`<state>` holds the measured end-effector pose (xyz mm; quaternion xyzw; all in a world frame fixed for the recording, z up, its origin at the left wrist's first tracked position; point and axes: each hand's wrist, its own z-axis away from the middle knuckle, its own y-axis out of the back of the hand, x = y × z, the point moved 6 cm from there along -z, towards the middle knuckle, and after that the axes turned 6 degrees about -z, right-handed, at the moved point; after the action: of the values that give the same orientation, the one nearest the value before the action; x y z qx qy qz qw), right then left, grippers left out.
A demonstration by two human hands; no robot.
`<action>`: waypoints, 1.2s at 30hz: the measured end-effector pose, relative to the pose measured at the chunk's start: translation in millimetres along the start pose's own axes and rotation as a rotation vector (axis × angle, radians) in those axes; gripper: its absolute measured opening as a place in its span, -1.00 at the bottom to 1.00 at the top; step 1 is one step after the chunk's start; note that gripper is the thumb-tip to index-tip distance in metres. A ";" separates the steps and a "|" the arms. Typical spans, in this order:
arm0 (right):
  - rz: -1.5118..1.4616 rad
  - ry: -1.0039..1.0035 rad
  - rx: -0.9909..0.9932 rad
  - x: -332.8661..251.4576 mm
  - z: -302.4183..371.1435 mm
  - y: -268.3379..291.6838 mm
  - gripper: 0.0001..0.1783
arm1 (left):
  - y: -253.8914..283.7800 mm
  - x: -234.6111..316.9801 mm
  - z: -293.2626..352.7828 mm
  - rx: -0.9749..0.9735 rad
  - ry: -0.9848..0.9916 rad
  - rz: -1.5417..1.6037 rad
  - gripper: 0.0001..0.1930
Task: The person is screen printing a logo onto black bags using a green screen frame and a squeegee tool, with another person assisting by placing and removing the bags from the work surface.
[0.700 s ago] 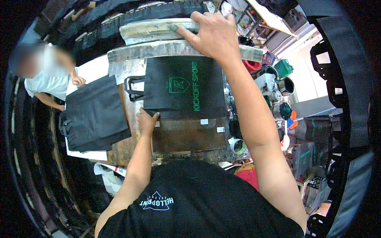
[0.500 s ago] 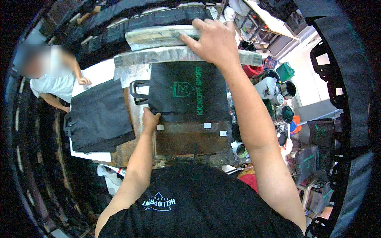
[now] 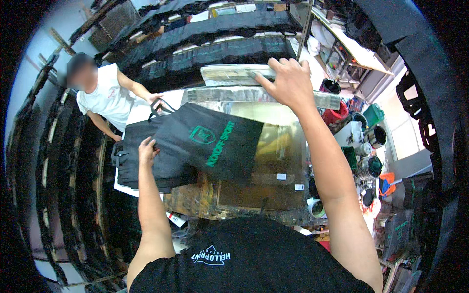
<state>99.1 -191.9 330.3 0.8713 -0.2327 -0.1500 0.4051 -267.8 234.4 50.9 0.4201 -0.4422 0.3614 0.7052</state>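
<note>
A black tote bag (image 3: 227, 141) with a green crest and green lettering lies at a slant, partly over the printing board (image 3: 281, 161) and partly over a stack of black bags (image 3: 139, 168). My left hand (image 3: 148, 152) is closed at the bag's near left corner, fingers curled on its edge. Beyond the board, my right hand (image 3: 291, 85) wraps over the right end of a long pale squeegee (image 3: 232, 76). The squeegee stands just behind the edge of a grey screen frame (image 3: 220, 94). At the bag's handles (image 3: 163, 105) is another person's hand (image 3: 155, 99).
A co-worker in a white shirt (image 3: 105, 105) stands at the far left. Ink pots and tins (image 3: 369, 166) crowd the board's right side, with a red bucket (image 3: 337, 112) behind them. Racks of black bags (image 3: 205, 53) fill the back and left. Small white labels (image 3: 282, 177) lie on the board.
The tote bag has slid left off the board and turned, together with my left hand. The co-worker's hand has reached its handles. My right hand stays on the squeegee.
</note>
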 end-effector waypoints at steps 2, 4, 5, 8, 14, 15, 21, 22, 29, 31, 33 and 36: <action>-0.058 0.010 0.002 -12.3 -5.5 -0.8 -0.37 | 109.2 -44.2 -37.6 0.137 0.034 -0.075 -0.43; -0.104 0.003 0.017 -17.3 -8.9 4.6 -0.37 | 201.9 -78.8 -40.0 0.428 0.120 -0.003 -0.39; -0.095 -0.003 0.014 -15.6 -8.5 7.1 -0.37 | 216.9 -98.5 -28.9 0.623 0.182 0.103 -0.36; -0.016 -0.035 -0.042 -4.9 -2.4 8.7 -0.44 | 152.6 -143.6 35.6 0.881 0.095 -0.329 -0.25; -0.020 0.006 0.040 -6.8 8.7 2.6 -0.40 | -11.7 -197.8 238.2 0.212 -0.229 -0.699 -0.23; -0.024 0.005 0.037 -9.1 9.3 0.0 -0.40 | -33.2 -188.4 269.1 0.033 -0.276 -0.994 -0.14; -0.027 -0.019 0.005 -13.4 11.0 0.8 -0.47 | -62.1 -184.7 294.8 0.070 -0.398 -1.092 0.08; -0.013 -0.009 0.019 -12.5 12.9 0.2 -0.47 | -61.0 -186.5 294.2 0.090 -0.441 -1.099 0.08; 0.000 -0.010 0.000 -16.0 15.7 1.9 -0.42 | -59.3 -187.5 296.8 0.123 -0.459 -1.067 0.08; 0.003 -0.011 0.008 -19.0 14.5 2.4 -0.43 | -56.7 -193.7 291.1 0.119 -0.478 -1.090 0.07; 0.013 -0.011 0.020 -19.5 15.4 -0.3 -0.44 | -55.7 -196.3 292.2 0.112 -0.484 -1.094 0.07; 0.015 -0.019 0.024 -15.8 17.1 -1.0 -0.46 | -59.1 -193.3 292.3 0.102 -0.500 -1.090 0.07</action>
<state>78.3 -193.9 320.0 0.8729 -0.2450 -0.1521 0.3936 -376.5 -81.8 -69.7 0.6919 -0.2976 -0.1411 0.6425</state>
